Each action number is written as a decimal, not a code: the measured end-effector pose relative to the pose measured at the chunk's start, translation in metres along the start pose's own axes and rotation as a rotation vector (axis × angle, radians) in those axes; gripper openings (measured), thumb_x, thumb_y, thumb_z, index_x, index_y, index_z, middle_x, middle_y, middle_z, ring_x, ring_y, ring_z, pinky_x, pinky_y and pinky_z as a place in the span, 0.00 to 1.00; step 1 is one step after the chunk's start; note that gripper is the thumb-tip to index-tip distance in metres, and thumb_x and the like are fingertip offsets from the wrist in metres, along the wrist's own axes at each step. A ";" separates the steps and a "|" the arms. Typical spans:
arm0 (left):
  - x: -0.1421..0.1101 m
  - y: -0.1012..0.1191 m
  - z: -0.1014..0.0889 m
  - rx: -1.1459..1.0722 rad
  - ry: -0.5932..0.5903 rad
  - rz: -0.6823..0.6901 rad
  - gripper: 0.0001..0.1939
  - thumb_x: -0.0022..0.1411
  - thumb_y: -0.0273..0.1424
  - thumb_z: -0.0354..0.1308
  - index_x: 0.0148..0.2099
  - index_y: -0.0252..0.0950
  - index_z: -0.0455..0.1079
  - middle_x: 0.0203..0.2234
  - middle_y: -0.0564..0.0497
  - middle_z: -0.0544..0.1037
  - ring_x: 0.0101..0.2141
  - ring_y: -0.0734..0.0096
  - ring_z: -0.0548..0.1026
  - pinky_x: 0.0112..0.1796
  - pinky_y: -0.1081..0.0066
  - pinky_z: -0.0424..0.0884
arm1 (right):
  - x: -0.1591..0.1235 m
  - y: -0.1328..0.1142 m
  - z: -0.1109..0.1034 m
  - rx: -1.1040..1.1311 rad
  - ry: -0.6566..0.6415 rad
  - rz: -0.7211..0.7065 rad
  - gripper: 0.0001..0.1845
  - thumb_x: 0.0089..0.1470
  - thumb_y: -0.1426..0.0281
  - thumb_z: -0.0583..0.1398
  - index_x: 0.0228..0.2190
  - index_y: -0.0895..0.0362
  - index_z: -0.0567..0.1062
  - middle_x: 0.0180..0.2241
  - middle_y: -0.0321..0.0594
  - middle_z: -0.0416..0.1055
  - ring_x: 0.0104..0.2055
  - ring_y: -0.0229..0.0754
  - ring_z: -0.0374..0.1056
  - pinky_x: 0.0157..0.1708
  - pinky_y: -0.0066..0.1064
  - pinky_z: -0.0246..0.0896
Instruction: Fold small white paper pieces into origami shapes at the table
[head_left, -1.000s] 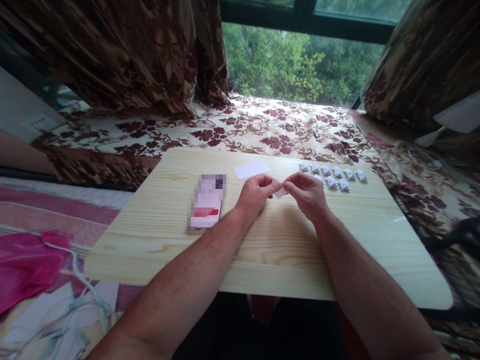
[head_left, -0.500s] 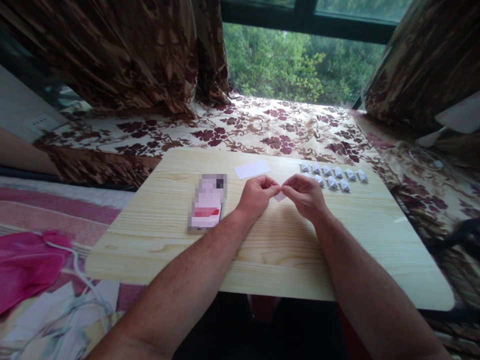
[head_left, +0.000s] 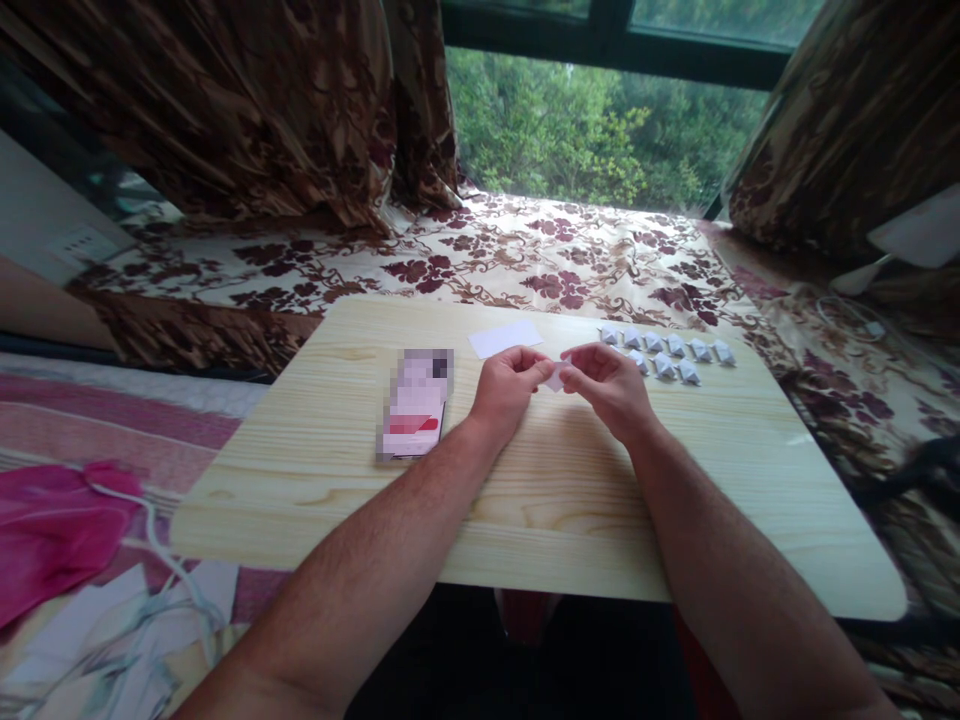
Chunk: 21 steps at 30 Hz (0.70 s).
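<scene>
A small folded piece of white paper (head_left: 556, 378) is held up between my two hands over the wooden table. My left hand (head_left: 510, 388) pinches its left side between thumb and fingers. On its right side, my right hand (head_left: 606, 388) grips it the same way, partly covering it. Just beyond my right hand lie several small folded paper shapes (head_left: 676, 346) in two rows, pointed and whitish. Behind my left hand a flat white paper strip (head_left: 505, 338) rests on the table.
A phone (head_left: 414, 405), blurred out in part, lies left of my hands on the light wood table (head_left: 315, 480). Pink cloth (head_left: 60, 530), a white cable and loose papers (head_left: 82, 630) are at the lower left. Floral fabric (head_left: 525, 250) covers the ledge beyond.
My hands have drawn slightly apart and the fingertips no longer meet. More of the folded paper shows between them, turned upward a little.
</scene>
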<state>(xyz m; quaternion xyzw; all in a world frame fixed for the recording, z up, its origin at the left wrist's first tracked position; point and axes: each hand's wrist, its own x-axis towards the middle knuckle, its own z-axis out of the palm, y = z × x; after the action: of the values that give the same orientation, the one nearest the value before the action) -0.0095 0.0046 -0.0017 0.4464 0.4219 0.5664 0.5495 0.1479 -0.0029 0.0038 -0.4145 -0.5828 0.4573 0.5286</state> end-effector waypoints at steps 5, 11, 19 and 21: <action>0.002 -0.001 -0.001 -0.147 0.035 -0.041 0.13 0.47 0.34 0.70 0.32 0.35 0.71 0.21 0.56 0.71 0.22 0.79 0.67 0.25 0.75 0.63 | -0.001 -0.001 0.003 0.011 -0.067 0.100 0.15 0.44 0.64 0.71 0.30 0.58 0.75 0.25 0.36 0.74 0.26 0.36 0.69 0.26 0.29 0.64; -0.002 0.000 0.002 -0.092 0.013 -0.030 0.15 0.46 0.29 0.68 0.36 0.36 0.69 0.23 0.56 0.74 0.24 0.76 0.70 0.26 0.74 0.64 | -0.001 -0.001 0.002 0.002 0.010 0.103 0.10 0.47 0.65 0.68 0.28 0.58 0.75 0.24 0.37 0.76 0.25 0.37 0.71 0.26 0.29 0.66; -0.002 0.003 0.002 0.013 -0.048 0.057 0.16 0.50 0.30 0.67 0.43 0.34 0.74 0.23 0.55 0.73 0.25 0.76 0.70 0.28 0.74 0.64 | 0.000 -0.002 -0.001 -0.081 0.031 0.074 0.04 0.47 0.71 0.65 0.26 0.58 0.74 0.20 0.34 0.73 0.21 0.34 0.65 0.22 0.28 0.60; -0.001 0.001 0.001 0.025 -0.031 0.066 0.12 0.50 0.30 0.66 0.39 0.33 0.75 0.22 0.55 0.73 0.24 0.77 0.68 0.27 0.74 0.63 | -0.001 -0.001 0.000 -0.099 0.025 0.063 0.05 0.48 0.70 0.65 0.26 0.58 0.74 0.21 0.34 0.72 0.21 0.34 0.65 0.22 0.28 0.60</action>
<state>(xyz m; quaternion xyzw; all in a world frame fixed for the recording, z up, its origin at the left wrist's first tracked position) -0.0088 0.0037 -0.0007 0.4756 0.4053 0.5718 0.5315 0.1480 -0.0039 0.0049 -0.4639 -0.5846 0.4390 0.5003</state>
